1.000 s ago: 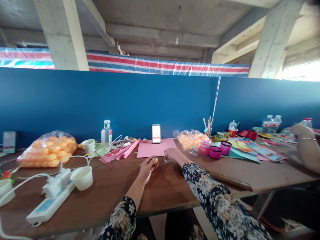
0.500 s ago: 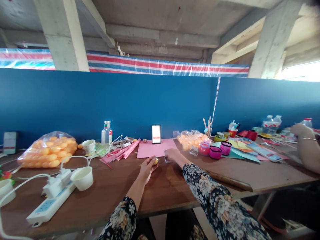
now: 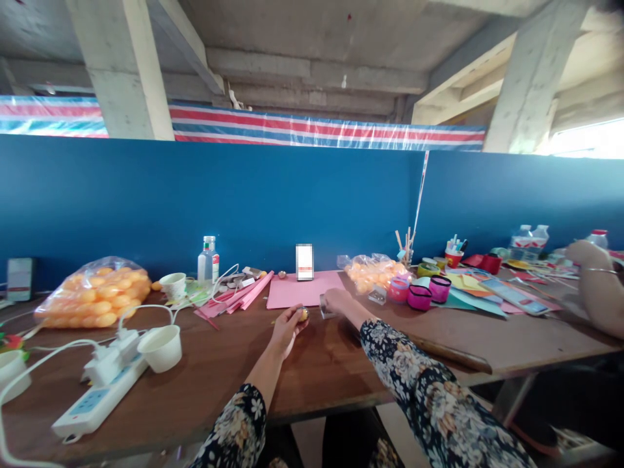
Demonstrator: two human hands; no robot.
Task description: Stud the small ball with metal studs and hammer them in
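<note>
My left hand (image 3: 286,329) is closed, thumb and fingers pinching a small round gold-and-dark object (image 3: 303,314) just above the brown table (image 3: 312,377). A short way to its right, my right hand (image 3: 338,301) is closed on a small clear, flat-sided piece (image 3: 322,307) at the fingertips; its exact kind is too small to make out. The two hands are apart. Directly behind them lies a pink paper sheet (image 3: 292,296), with a phone (image 3: 305,262) standing upright at its back edge.
On the left are a bag of orange balls (image 3: 97,292), a power strip (image 3: 100,400) with cables and a white paper cup (image 3: 160,348). To the right sit another bag of balls (image 3: 368,273), pink tape rolls (image 3: 419,298) and coloured paper. A co-worker's arm (image 3: 599,292) rests at far right.
My right forearm and sleeve have shifted very slightly to the right. The left hand keeps its pinch in the same place.
</note>
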